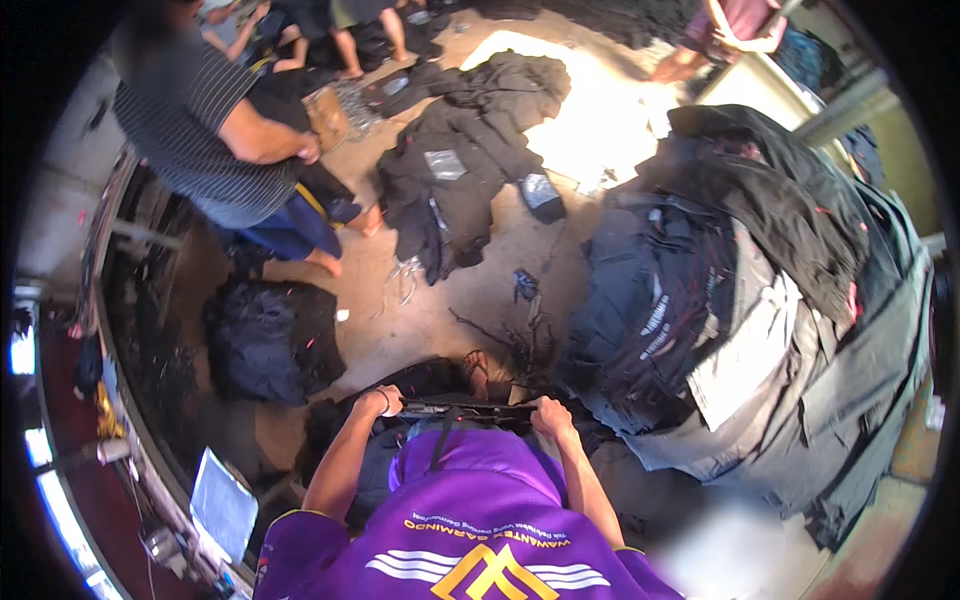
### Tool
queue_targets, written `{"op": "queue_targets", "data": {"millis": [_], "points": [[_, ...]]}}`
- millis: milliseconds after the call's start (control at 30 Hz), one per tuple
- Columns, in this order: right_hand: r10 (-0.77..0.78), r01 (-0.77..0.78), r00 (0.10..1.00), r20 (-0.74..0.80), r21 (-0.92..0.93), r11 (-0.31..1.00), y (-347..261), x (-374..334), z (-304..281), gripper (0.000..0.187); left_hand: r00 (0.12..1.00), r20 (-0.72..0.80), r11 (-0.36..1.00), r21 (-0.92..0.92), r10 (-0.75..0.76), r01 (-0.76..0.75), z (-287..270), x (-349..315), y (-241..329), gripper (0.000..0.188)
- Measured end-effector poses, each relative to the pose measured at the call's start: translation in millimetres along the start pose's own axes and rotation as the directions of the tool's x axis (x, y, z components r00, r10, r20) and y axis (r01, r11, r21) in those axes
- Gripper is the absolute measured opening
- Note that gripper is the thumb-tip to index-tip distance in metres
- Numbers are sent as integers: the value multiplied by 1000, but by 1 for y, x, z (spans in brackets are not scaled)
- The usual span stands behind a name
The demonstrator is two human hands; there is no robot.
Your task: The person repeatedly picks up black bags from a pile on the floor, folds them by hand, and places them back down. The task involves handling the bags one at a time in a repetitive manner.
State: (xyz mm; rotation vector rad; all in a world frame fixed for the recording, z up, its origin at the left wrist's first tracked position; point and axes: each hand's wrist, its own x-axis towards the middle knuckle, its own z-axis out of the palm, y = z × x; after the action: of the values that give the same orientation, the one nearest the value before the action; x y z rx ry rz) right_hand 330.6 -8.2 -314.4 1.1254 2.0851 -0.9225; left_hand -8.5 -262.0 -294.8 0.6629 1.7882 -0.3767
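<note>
In front of my purple shirt, both hands grip opposite ends of a dark garment (465, 409) and pull its edge taut between them. My left hand (387, 400), with a thin band at the wrist, has its fingers closed around the left end. Closed on the right end is my right hand (551, 416). The rest of the cloth hangs down and blends with dark fabric below, so its exact kind cannot be made out. A sandalled foot (476, 372) shows just beyond the stretched edge.
A high heap of dark clothes (640, 290) with a pale cloth (745, 355) rises at right. Black garments (450, 170) lie on the floor ahead, a black bundle (272, 340) at left. A person in a striped shirt (205, 130) stands far left; others are beyond.
</note>
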Motion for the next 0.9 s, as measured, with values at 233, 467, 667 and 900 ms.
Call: {"op": "queue_targets", "data": {"millis": [233, 467, 667, 900], "points": [[-565, 582, 804, -183, 52, 812, -70, -94, -75, 36, 697, -510, 827, 52, 504, -560, 28, -121, 64, 85], [-502, 634, 697, -512, 113, 765, -69, -121, -141, 33, 732, -573, 846, -118, 370, -520, 67, -162, 163, 87], [-632, 696, 689, -356, 80, 713, -114, -146, -177, 55, 701, -672, 824, -243, 237, -512, 49, -202, 194, 56], [-809, 830, 533, -248, -31, 556, -118, -200, -167, 86, 758, -637, 724, -588, -139, -361, 63, -217, 67, 63]]}}
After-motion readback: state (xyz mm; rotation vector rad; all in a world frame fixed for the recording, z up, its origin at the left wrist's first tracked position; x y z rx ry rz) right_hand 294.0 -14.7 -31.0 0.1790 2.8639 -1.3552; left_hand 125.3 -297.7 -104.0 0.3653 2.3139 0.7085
